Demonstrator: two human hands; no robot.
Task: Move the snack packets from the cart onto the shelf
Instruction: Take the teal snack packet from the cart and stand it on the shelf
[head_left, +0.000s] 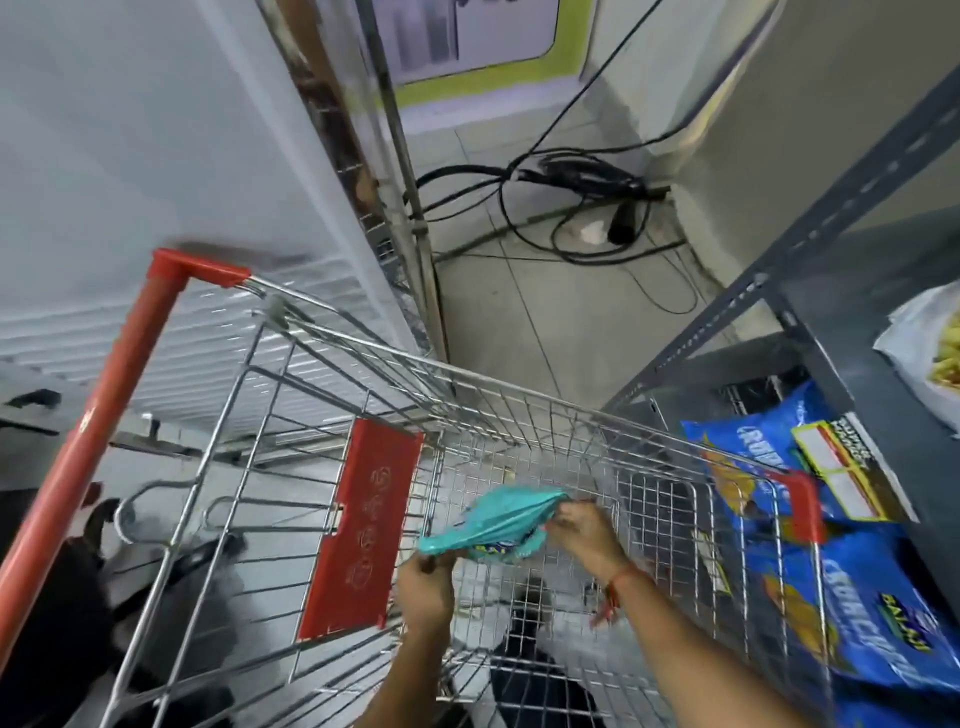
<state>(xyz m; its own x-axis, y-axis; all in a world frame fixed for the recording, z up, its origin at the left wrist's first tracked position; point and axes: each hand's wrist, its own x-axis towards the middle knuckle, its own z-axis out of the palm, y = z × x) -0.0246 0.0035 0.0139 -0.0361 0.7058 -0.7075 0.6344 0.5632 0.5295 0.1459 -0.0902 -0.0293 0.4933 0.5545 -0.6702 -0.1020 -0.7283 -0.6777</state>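
The tiled floor (545, 322) runs back to a wall corner where black cables (571, 208) lie tangled; a pale wall (130, 130) stands at the left; a grey metal shelf (831, 291) rises at the right, blue snack packets (831, 545) lying on its lower level; the wire cart (467, 415) with its red handle (104, 415) fills the middle (blurred in places); inside the basket the left hand (423, 590) and right hand (587, 535) each pinch an end of a teal snack packet (493, 525), the grip of both pressed onto it, above the cart's mesh.
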